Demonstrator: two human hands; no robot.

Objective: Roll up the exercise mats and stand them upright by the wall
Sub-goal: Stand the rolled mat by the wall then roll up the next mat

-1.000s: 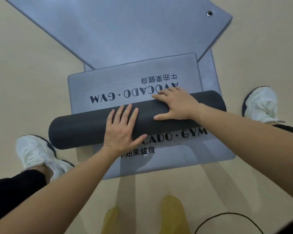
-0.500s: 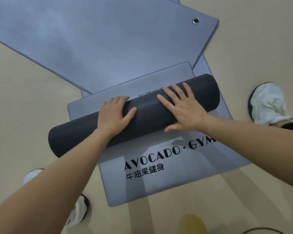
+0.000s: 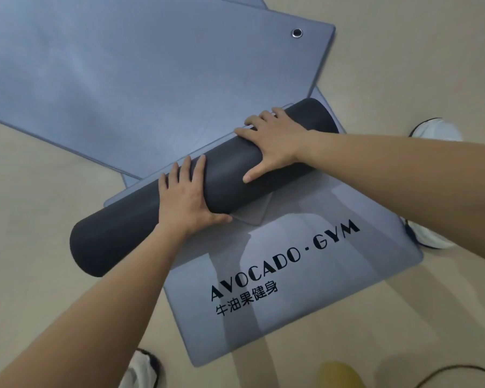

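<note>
We see a tan floor filling the whole picture. On it, in the upper left of the frame, lies a big flat grey-blue mat with a small metal ring near its corner at the upper right. Lower down, in the middle and lower right, lies a second grey mat, and it shows the black words "AVOCADO · GYM" with some other black signs under them. Its far end goes under the big flat mat.

Across the middle of the picture lies a dark roll, slanting from lower left to upper right. It sits on top of the second grey mat. We think it is a rolled-up mat, but we cannot see its ends well enough to be sure.

Our left hand lies flat on the roll near its middle, fingers spread and thumb on the near side. Our right hand lies flat on the roll closer to its upper right end, fingers spread over the top. Neither grip is closed around the roll; both just press down on it.

A white shoe shows at the right edge, partly behind our arm. Another white shoe peeks in at the bottom left. A yellow thing sits blurry at the bottom edge, and a thin black cord curves in the bottom right corner.
</note>
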